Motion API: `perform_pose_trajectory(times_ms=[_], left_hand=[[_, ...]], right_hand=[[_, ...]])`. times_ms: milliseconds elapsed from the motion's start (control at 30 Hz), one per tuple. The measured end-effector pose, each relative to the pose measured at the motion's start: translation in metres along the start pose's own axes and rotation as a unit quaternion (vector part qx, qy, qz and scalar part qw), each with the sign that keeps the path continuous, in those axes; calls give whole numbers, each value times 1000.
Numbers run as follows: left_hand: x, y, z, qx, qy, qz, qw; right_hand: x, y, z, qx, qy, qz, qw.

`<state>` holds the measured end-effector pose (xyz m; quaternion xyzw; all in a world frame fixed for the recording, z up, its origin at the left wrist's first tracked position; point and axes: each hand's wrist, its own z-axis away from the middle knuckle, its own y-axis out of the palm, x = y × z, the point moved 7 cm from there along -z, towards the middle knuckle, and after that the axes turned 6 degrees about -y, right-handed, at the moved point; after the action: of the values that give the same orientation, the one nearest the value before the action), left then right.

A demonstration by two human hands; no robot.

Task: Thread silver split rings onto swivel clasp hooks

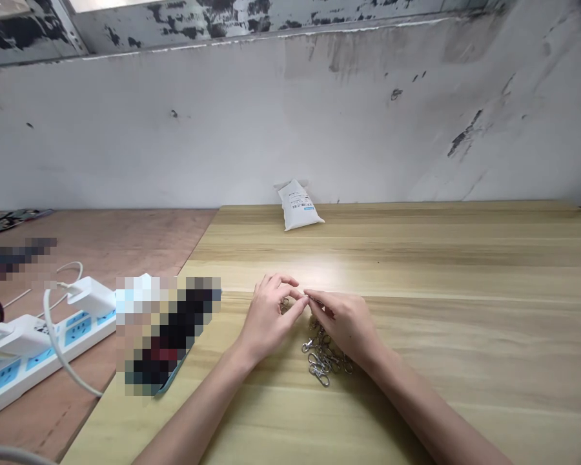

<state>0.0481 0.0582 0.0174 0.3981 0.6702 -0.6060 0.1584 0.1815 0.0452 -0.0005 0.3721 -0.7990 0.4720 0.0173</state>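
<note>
Both my hands meet over the light wooden table (440,336). My left hand (271,316) has its fingers curled and pinched together on a small metal clasp or ring that barely shows. My right hand (341,323) also pinches at the same spot, its fingertips touching those of the left. Just below and between the hands lies a small pile of silver metal clasps and rings (322,358) on the table. What exactly sits between the fingertips is mostly hidden.
A small white packet with a label (297,205) rests against the scuffed white wall at the back. A white power strip with plugged-in adapters and cables (43,336) lies at left on a reddish board. A blurred dark object (169,332) lies near the table's left edge.
</note>
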Motion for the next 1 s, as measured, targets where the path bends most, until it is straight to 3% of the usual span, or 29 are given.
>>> perform_pose_trajectory(times_ms=[100, 300, 533, 700, 833, 1000], left_hand=[[2, -1, 0, -6, -10, 2, 1000], [10, -2, -3, -15, -62, 63, 996], [22, -2, -6, -32, -93, 120, 988], [24, -8, -7, -51, -93, 105, 989], [16, -13, -6, -51, -63, 83, 993], [2, -14, -3, -34, 9, 23, 999]], right_hand=[[3, 0, -1, 12, -17, 30, 999], [16, -7, -4, -30, -70, 48, 996], [23, -3, -4, -7, -84, 82, 993], [14, 1, -4, 26, -9, -28, 999], [5, 2, -5, 27, 51, -144, 988], [2, 2, -8, 34, 41, -236, 970]])
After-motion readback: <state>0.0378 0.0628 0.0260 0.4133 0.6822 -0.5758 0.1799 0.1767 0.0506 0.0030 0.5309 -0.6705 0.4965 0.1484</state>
